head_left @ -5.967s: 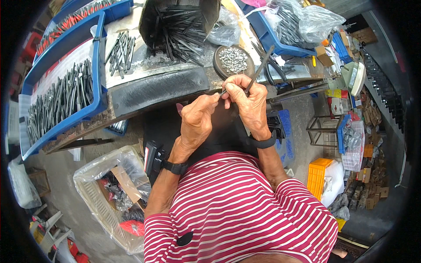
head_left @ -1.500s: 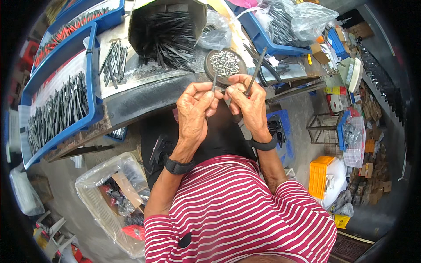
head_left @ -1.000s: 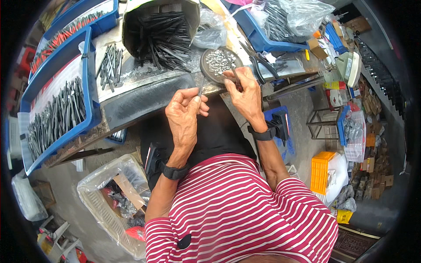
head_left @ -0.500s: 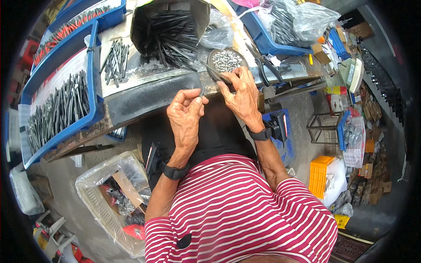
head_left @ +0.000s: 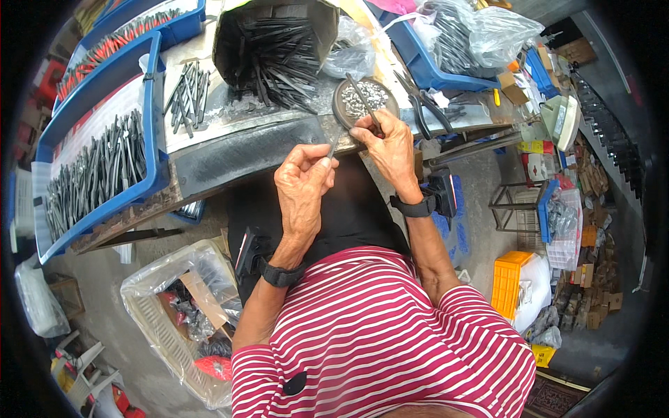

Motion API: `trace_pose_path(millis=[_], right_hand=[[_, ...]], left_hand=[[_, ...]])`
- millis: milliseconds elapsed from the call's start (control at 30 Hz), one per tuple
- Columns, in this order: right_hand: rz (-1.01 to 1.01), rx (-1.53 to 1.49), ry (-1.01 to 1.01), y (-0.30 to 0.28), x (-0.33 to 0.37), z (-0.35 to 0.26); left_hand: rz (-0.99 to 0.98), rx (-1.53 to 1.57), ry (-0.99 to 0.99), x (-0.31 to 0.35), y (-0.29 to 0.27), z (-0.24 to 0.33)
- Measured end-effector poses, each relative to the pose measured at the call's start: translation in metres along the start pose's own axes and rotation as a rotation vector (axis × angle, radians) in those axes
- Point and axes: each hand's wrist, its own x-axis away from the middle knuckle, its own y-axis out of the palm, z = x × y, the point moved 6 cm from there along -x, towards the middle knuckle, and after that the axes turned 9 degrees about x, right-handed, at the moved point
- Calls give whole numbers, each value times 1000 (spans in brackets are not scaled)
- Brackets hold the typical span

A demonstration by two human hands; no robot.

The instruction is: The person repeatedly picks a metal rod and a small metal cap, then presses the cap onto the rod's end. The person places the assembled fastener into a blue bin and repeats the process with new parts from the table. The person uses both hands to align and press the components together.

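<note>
My left hand (head_left: 303,177), fingers pinched in front of the table edge, grips a small thin grey metal piece (head_left: 334,144). My right hand (head_left: 391,150) is closed on a slim dark metal strip (head_left: 364,101), which points up and away over a round dish (head_left: 339,108) of small shiny metal parts (head_left: 373,96). The two hands are apart, and the strip's lower end is hidden by my fingers. Just behind them, an open box (head_left: 327,35) lies with many black strips (head_left: 279,59) spilling out of its mouth.
Black-handled pliers (head_left: 424,111) lie right of the dish. Blue trays stand at both sides: a left one (head_left: 155,104) with dark strips, a right one (head_left: 446,78) with bagged strips. Loose strips (head_left: 187,97) rest on the table. A plastic-lined crate (head_left: 146,310) is on the floor.
My right hand has turned the dark strip from lying slantwise left to pointing more upright over the dish. My left hand has shifted slightly right, still pinching the small piece.
</note>
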Motion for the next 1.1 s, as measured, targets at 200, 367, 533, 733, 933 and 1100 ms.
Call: trace_pose_path(millis=[200,367,533,733,933,1100], right_hand=[[28,28,70,-8,-2,-6],[-64,-304,143,-14,12,-24],[-112,-557,64,-8,27,-47],[-61,-532,31,-7,31,-53],[-22,-481,6,-5,33,-51],[-6,-450,-33,-3,34,-50]], left_hand=[[-15,119,-52,-1,-1,-3],[-40,208,-38,-1,0,-3],[-62,244,-25,1,0,0],[-63,216,3,2,-1,4],[-42,136,44,3,-1,7],[-26,116,58,3,-2,8]])
